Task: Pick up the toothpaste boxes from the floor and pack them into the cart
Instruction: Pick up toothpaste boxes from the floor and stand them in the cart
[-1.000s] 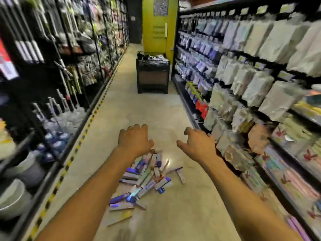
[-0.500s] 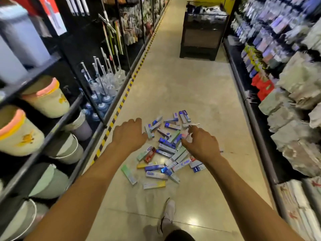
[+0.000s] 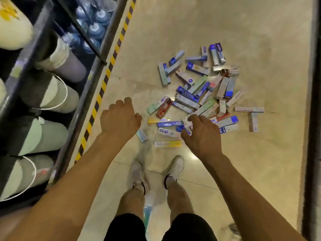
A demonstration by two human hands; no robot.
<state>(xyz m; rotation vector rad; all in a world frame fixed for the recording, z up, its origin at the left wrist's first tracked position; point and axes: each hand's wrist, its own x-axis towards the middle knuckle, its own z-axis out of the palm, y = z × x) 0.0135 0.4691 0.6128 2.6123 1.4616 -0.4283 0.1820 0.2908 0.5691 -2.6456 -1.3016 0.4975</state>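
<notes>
As the view is tipping down, hands are nearing the toothpaste boxes (image 3: 187, 101).
Left hand (image 3: 119, 119) is hovering beside them, loosely curled, empty; right hand (image 3: 203, 136) is curling over the nearest, grip unclear.

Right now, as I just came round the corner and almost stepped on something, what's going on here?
A person stands over toothpaste boxes scattered on the aisle floor, reaching down with both hands. The left hand hangs loosely curled and empty beside the pile. The right hand is at the pile's near edge, fingers curling toward a box; whether it grips one is unclear. No cart is in view.
</notes>
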